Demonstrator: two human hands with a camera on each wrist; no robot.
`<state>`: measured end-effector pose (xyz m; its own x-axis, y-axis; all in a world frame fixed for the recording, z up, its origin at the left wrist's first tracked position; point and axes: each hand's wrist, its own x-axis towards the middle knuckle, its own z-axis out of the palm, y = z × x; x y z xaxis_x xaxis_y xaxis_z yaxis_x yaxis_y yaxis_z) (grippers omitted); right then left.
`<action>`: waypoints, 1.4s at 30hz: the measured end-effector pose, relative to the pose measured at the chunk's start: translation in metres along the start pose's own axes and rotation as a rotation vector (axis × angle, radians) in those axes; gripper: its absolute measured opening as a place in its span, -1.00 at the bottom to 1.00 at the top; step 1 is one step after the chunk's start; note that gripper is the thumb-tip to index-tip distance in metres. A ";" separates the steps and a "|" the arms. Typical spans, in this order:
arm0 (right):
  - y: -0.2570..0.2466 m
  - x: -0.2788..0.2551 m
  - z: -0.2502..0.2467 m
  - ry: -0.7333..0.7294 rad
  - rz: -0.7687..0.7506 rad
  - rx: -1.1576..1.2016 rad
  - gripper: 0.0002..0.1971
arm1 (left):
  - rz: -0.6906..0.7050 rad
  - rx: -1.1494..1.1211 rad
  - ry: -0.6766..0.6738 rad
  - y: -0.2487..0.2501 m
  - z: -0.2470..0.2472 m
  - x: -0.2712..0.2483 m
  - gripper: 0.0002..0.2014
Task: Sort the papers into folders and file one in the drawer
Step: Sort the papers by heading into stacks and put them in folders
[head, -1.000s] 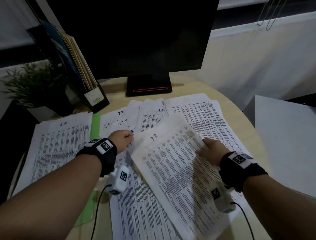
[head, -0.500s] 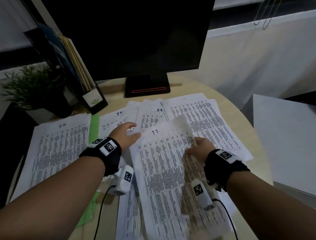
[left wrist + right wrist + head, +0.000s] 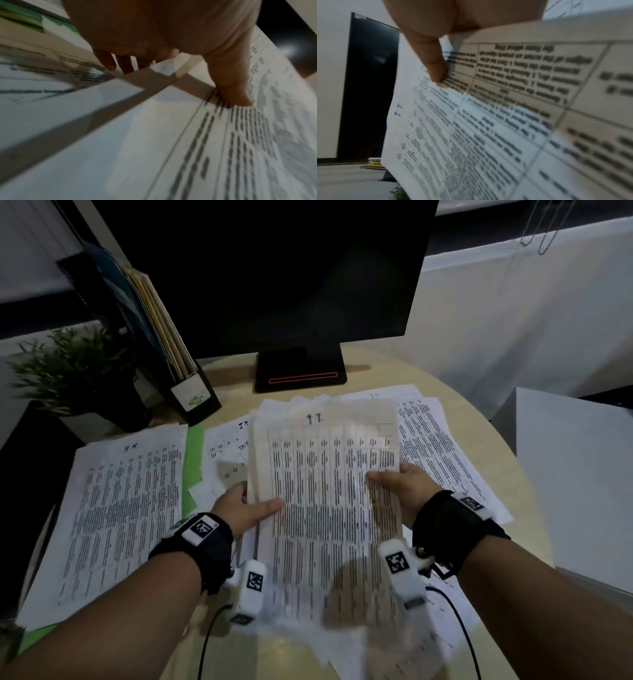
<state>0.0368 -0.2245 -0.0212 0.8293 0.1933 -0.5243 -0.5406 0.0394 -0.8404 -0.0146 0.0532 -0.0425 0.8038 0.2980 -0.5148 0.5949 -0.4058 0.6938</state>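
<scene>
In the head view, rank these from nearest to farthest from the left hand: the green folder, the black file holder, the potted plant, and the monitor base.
From the left hand:
1. Green folder, just to its left, under the HR papers.
2. Black file holder, back left.
3. Monitor base, straight back, and potted plant, far left: too close to call.

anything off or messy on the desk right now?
Yes, mildly. The loose sheets behind the lifted stack lie fanned and overlapping at differing angles, not squared. The left hand and right hand pinch that stack by its side edges. The HR pile hides most of a green folder. No tears or spills visible.
</scene>
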 end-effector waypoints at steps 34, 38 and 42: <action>0.001 0.024 -0.103 0.481 0.295 -1.102 -0.33 | -0.049 0.086 0.094 0.002 0.037 0.007 -0.64; 0.005 0.018 -0.101 0.584 0.092 -1.100 -0.56 | -0.040 0.098 0.078 0.002 0.035 0.007 -0.65; 0.006 0.013 -0.100 0.636 0.013 -1.145 -0.82 | -0.029 0.090 0.080 0.001 0.035 0.007 -0.67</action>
<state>0.0589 -0.3202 -0.0471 0.9165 -0.3187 -0.2416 -0.3840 -0.8702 -0.3086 -0.0085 0.0243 -0.0630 0.7861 0.3771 -0.4897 0.6180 -0.4707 0.6297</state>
